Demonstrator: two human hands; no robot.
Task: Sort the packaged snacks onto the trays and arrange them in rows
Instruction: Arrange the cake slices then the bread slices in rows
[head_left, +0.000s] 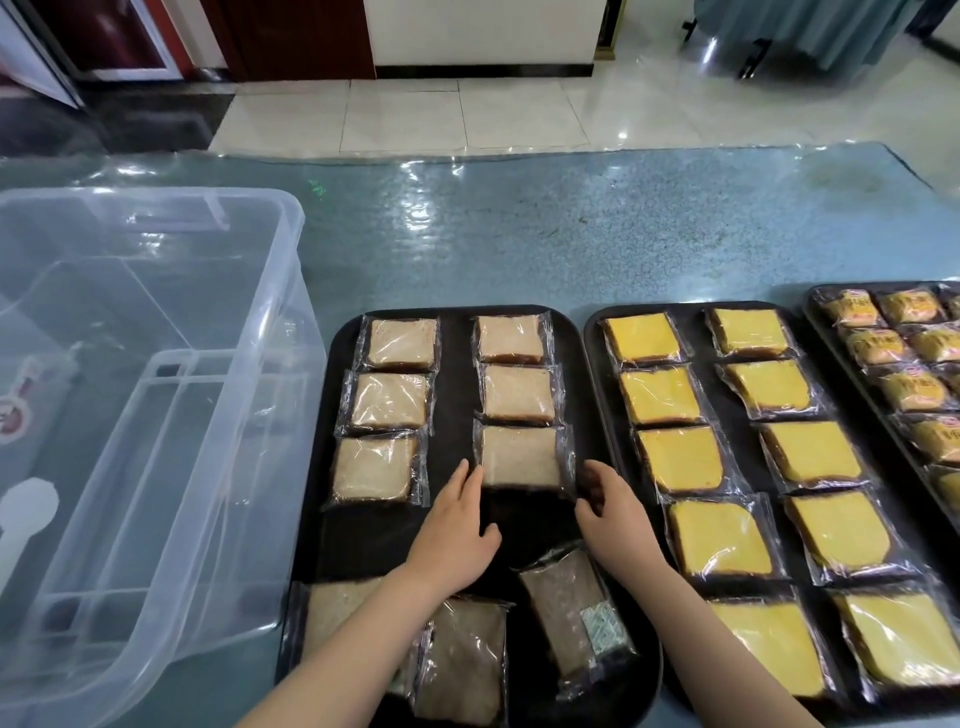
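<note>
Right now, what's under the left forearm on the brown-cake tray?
Two wrapped cakes are partly covered by the left forearm: a pale one by the tray corner and a darker one. Their hidden parts can't be seen.

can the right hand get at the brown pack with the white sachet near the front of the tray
Probably yes. The right hand is open beside the third brown slice, and the sachet pack lies uncovered just below its wrist, with nothing on top.

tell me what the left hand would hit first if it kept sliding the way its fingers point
The left hand points away from the person and its fingertips sit at the near left corner of the third brown cake packet in the right row, apparently touching, so it would meet that packet at once.
</note>
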